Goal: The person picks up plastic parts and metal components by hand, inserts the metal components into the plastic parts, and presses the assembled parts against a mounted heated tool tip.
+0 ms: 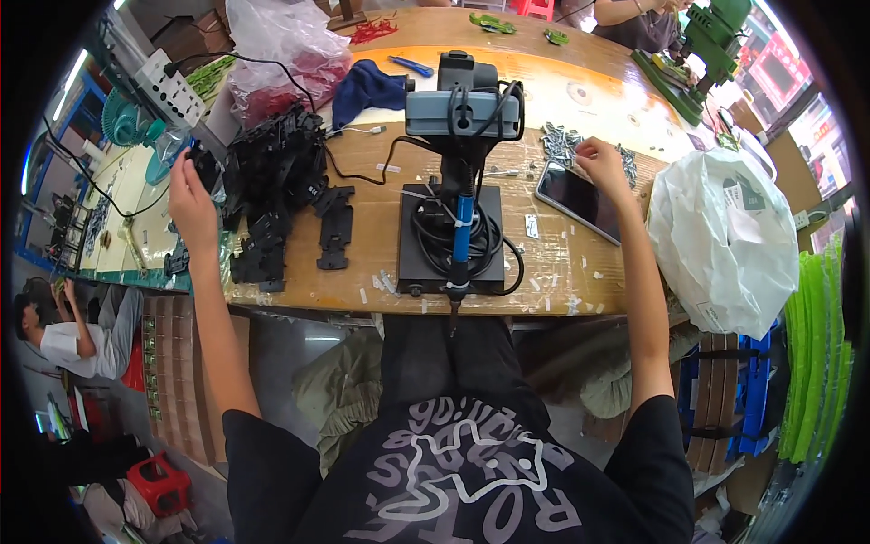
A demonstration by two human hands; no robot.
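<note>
At the left edge of the table, my left hand (193, 201) has its fingers closed at a black plastic part (207, 170), beside a heap of similar black plastic parts (276, 163). A few of those parts lie loose at the heap's near side, one flat black piece (336, 228) among them. My right hand (602, 165) is over a scatter of small metal pieces (560, 143), fingertips pinched together. Anything between those fingertips is too small to make out. Below that hand lies a smartphone (580, 201) with a dark screen.
Mid-table stands a device on a black base (412, 263) with coiled cable and a blue-handled tool (464, 231). A white plastic bag (725, 245) bulges at the right. Behind are a blue cloth (367, 93), a cutter (411, 66) and a green press (711, 50) near another person.
</note>
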